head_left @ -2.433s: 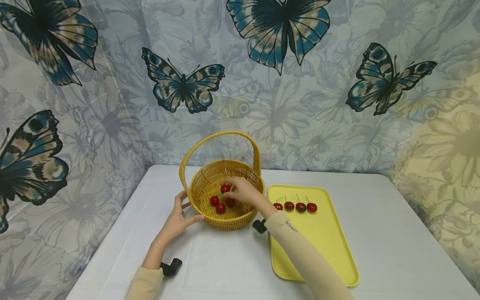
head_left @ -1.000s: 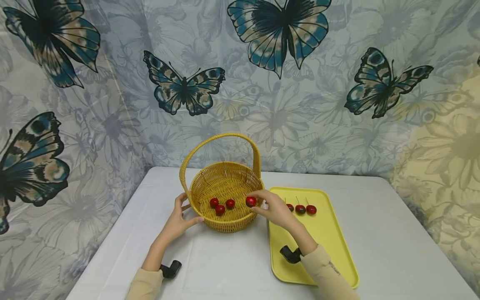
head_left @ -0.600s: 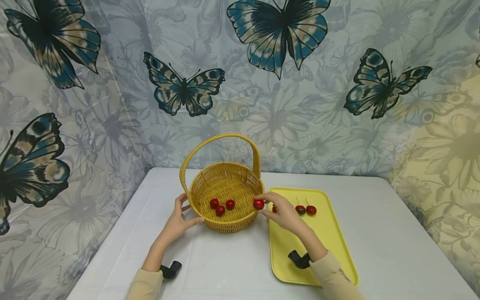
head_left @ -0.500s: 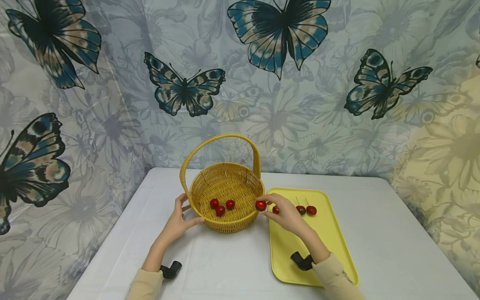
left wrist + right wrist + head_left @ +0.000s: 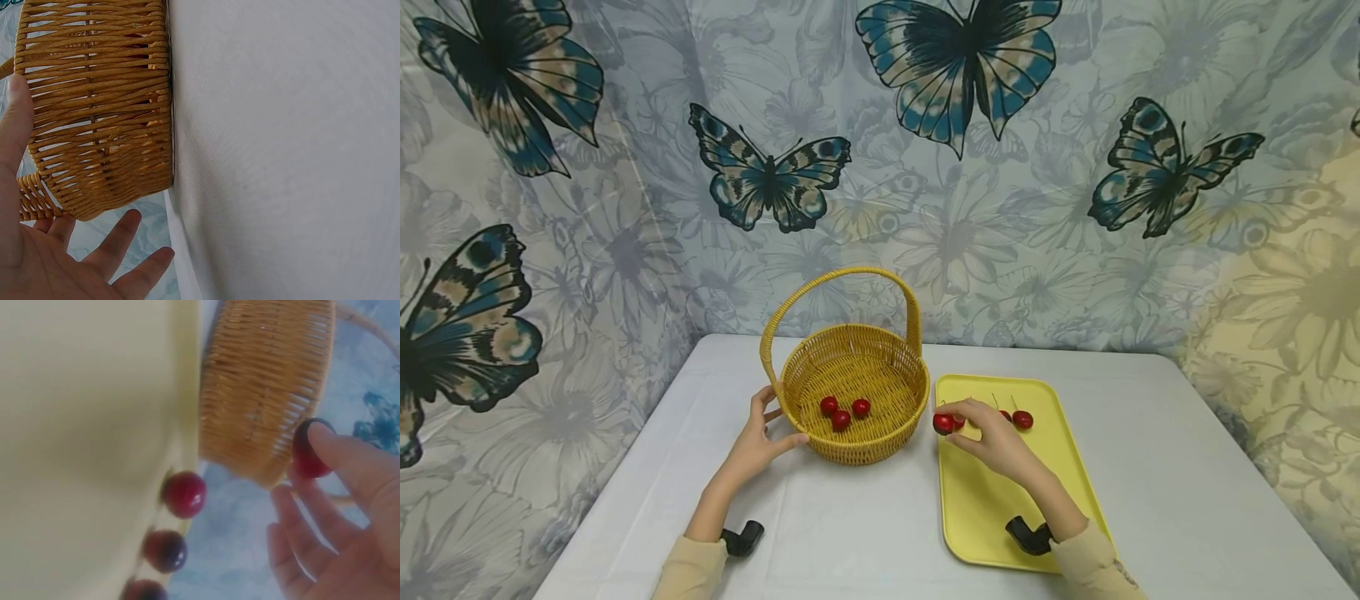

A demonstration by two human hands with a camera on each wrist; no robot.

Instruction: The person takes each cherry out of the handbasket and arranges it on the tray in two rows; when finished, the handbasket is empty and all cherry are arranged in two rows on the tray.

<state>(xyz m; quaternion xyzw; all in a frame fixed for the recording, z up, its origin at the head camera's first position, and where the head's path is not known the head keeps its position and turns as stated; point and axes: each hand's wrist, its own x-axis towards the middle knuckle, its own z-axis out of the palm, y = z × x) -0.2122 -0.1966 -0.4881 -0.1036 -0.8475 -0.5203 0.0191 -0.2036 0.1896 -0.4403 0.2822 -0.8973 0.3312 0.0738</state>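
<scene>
Backdrop (image 5: 955, 250): pale grey-blue, printed with large flowers; turns a corner at the left, beyond the table's far end.
Butterflies (image 5: 769, 190): blue, black and tan, spread across it; some cut off by the picture's edge.
Table (image 5: 1157, 467): smooth white covering; far edge close to the backdrop.
Light: soft; yellowish over the right side.

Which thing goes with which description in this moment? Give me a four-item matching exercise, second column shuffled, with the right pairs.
1. Left hand
2. Right hand
3. Basket
4. Tray

A. Flat and yellow, with cherries towards its far end
B. Woven, three loose cherries inside
C. Pinches one held cherry
D. Thumb at the basket's rim

Pairs: 1-D, 2-C, 3-B, 4-A
</scene>
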